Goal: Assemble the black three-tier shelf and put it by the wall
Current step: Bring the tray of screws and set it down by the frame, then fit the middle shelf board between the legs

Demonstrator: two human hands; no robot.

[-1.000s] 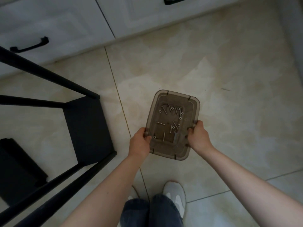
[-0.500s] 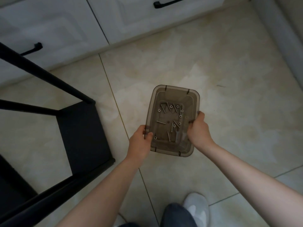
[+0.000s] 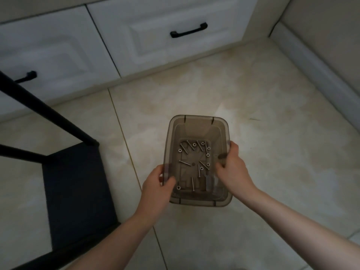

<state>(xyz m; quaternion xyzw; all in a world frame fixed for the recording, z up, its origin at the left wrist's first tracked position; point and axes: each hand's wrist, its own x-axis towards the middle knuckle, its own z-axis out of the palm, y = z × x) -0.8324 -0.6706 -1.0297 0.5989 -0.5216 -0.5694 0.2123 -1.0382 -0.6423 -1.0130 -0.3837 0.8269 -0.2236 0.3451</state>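
Observation:
I hold a smoky see-through plastic box (image 3: 196, 122) above the tiled floor, in the middle of the view. My left hand (image 3: 156, 187) grips its left rim and my right hand (image 3: 232, 168) grips its right rim. Several silver screws (image 3: 185, 163) and nuts lie loose on the box's bottom, with a small flat wrench (image 3: 208, 181) near the front. The black shelf frame (image 3: 78, 193) lies on the floor at the left, one dark panel and thin black bars (image 3: 48, 112) showing.
White cabinet drawers (image 3: 152, 41) with black handles (image 3: 188, 33) run along the back. A wall with a pale skirting board (image 3: 315, 73) closes the right side. Beige floor tiles (image 3: 272, 152) stretch between cabinet and wall.
The box has tilted from lid-up toward me to show its inside more squarely, and the view has swung up and right toward the cabinet and wall. My shoes have left the view.

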